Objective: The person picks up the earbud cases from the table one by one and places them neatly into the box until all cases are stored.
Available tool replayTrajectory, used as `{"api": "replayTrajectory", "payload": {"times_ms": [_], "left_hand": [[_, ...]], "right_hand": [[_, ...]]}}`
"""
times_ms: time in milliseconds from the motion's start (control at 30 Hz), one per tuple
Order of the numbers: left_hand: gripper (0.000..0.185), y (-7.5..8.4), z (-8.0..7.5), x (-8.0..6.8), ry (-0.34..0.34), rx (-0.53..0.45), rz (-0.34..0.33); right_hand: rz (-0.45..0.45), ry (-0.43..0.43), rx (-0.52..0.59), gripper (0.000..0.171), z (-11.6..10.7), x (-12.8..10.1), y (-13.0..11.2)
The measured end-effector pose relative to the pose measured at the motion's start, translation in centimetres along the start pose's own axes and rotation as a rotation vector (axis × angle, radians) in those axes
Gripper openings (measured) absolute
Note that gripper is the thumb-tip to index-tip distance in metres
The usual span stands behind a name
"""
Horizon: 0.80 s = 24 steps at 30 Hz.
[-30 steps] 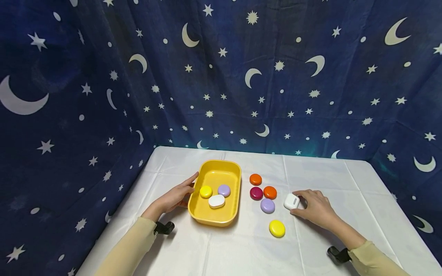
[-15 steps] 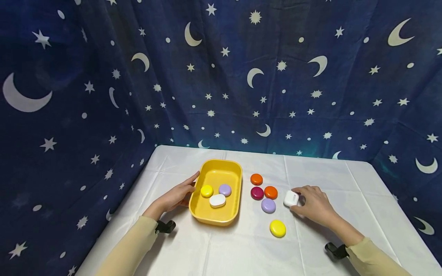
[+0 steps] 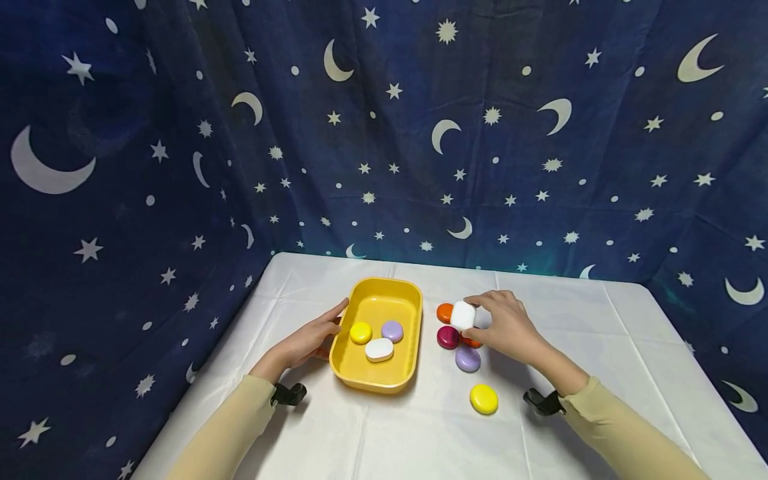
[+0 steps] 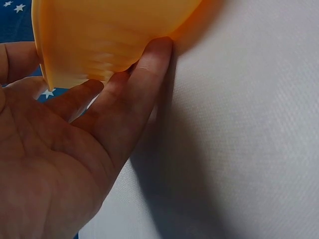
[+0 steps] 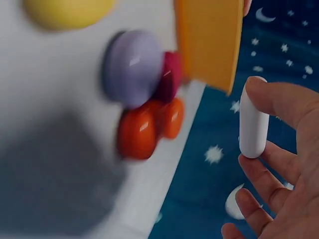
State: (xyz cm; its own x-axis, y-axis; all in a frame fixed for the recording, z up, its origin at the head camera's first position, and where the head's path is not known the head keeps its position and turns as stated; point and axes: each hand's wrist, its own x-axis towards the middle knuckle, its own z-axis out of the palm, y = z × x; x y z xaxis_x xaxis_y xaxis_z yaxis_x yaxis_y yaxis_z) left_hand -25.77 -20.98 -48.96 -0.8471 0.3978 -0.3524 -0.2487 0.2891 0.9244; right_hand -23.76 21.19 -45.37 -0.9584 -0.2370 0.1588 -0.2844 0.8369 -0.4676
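Lifted off the worktop (image 3: 540, 427) since a second ago: white case (image 3: 463, 315), now pinched edge-on in the right hand (image 3: 507, 327), up above the orange (image 3: 445, 312) and maroon (image 3: 447, 337) discs, just right of the yellow tray (image 3: 345, 373). Left hand (image 3: 306, 342) flat against the tray's left wall, fingers (image 4: 134, 94) straight, holding nothing. Tray already carrying yellow, purple and white pieces. Thin fingertip grip on a smooth case, so could probably slip out and knock the discs below. Could also clip the tray rim going over.
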Motion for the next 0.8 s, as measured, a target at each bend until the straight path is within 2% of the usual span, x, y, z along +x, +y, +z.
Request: {"api": "replayTrajectory", "payload": {"times_ms": [200,400,800], "left_hand": [[0.069,-0.3,-0.1,0.2,-0.031,-0.029,0.015],[0.069,-0.4,-0.1,0.3,-0.023,-0.023,0.017],[0.068,-0.2,0.0,0.2,-0.017,-0.021,0.006]], "right_hand": [[-0.08,-0.035,0.018,0.068,1.0,2.6,-3.9],[-0.132,-0.102,0.002,0.065,2.5,5.1,-6.8],[-0.167,-0.216,-0.08,0.063,6.1,8.4,-9.9]]}}
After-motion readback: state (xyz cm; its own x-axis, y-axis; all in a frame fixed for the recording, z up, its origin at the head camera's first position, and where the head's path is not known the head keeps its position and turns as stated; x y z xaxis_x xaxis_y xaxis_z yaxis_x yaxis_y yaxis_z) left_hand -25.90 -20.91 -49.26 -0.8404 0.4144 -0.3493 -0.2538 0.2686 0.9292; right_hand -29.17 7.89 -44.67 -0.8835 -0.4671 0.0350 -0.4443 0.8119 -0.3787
